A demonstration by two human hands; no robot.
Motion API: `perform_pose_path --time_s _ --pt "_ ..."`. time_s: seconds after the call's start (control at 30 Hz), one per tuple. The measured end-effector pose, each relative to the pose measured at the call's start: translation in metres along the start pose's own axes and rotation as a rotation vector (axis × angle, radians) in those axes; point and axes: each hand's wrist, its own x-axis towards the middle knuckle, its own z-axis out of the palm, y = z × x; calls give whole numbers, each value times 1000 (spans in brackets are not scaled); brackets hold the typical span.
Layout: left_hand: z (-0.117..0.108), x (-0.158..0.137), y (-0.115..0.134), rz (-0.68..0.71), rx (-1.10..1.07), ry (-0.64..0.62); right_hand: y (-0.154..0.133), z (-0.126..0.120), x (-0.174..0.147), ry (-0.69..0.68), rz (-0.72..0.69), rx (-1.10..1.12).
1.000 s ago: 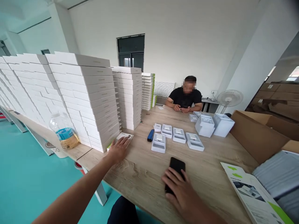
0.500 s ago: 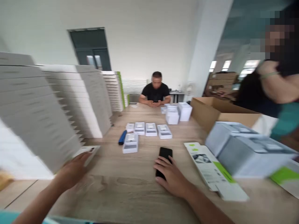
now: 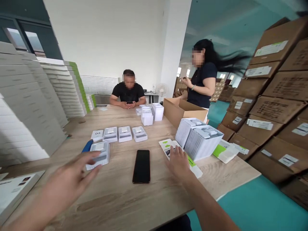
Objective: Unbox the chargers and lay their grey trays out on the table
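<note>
My left hand (image 3: 67, 178) is raised over the table, a little blurred, with its thumb and fingers apart and nothing in them. Just beyond its fingertips lies a white plastic tray (image 3: 106, 154) with an insert, beside a blue tool (image 3: 87, 146) that is partly hidden. At the right, the fingers of my right hand (image 3: 177, 160) rest spread over a flattened white and green printed carton (image 3: 196, 170); whether they press on it I cannot tell. Between my hands a black phone (image 3: 141, 166) lies face up on the wooden table (image 3: 115, 199).
Three more filled trays (image 3: 124, 134) stand in a row. Nested white trays (image 3: 204, 144) stand at right, by an open cardboard box (image 3: 183, 109). White boxes (image 3: 21, 96) tower at left; brown cartons (image 3: 271, 106) at far right. One person (image 3: 128, 93) sits opposite, another (image 3: 202, 80) stands.
The view has swung right. My right hand has left the phone and moved onto the printed carton. My left hand has come away from the white box at the left toward the nearest tray.
</note>
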Motion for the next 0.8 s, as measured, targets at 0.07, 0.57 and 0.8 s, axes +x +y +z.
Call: perform_pose_path --time_s 0.07,0.57,0.8 --pt "16 18 41 92 -86 -72 10 6 -6 -29 40 -81" --pt "105 21 59 34 -966 -299 -58 -93 5 -1 -73 -128" --pt "92 26 46 -413 -1766 -389 -167 -73 -12 -22 -824 437"
